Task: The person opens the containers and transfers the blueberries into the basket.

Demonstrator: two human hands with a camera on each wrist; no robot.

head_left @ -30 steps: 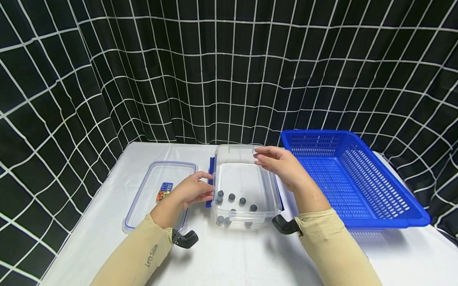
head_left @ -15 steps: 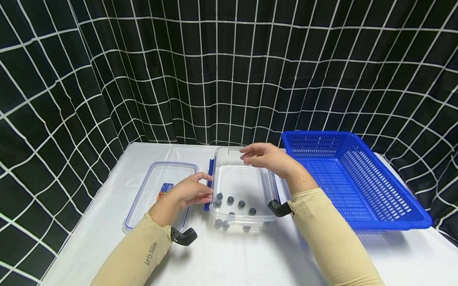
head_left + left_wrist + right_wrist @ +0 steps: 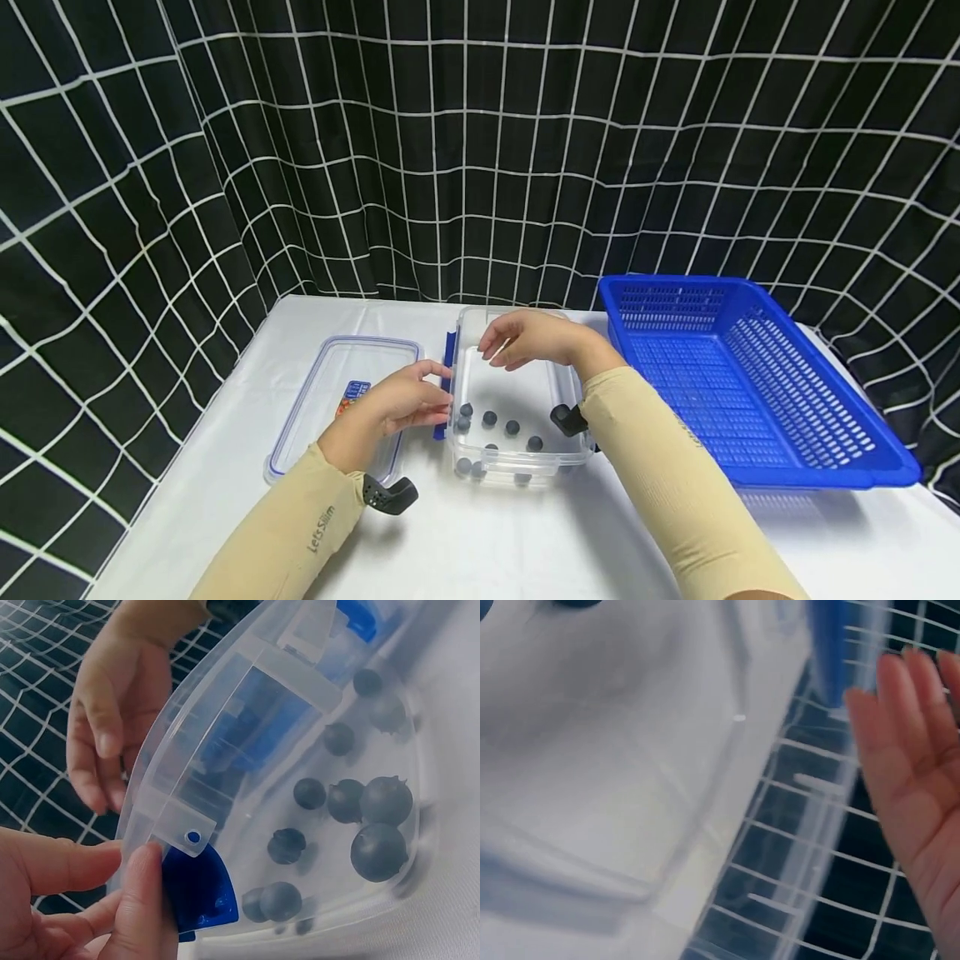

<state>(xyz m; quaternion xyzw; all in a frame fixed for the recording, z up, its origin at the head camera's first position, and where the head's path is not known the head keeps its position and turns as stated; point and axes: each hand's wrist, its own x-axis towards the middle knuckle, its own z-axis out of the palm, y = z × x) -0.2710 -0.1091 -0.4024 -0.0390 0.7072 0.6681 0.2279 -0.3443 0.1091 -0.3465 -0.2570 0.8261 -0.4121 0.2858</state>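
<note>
A clear plastic food container (image 3: 517, 458) with blue side latches stands uncovered in the middle of the table. Several blueberries (image 3: 512, 427) lie inside, mostly towards the near end. At the left side, my left hand (image 3: 411, 396) holds the container by its rim and blue latch (image 3: 199, 889), as the left wrist view shows close up. Over the far half of the container hovers my right hand (image 3: 536, 337), its fingers loosely bent and nothing between them. In the right wrist view this hand (image 3: 922, 772) is partly cut off by the frame edge.
The container's clear lid (image 3: 326, 367) with a colourful label lies flat to the left, partly under my left forearm. A large blue plastic basket (image 3: 817, 477) stands on the right. A black curtain (image 3: 480, 150) with a white grid hangs behind the table.
My right hand has moved left, from the container's far right rim to above its inside. The left hand keeps its place on the left side. The blueberries look unmoved.
</note>
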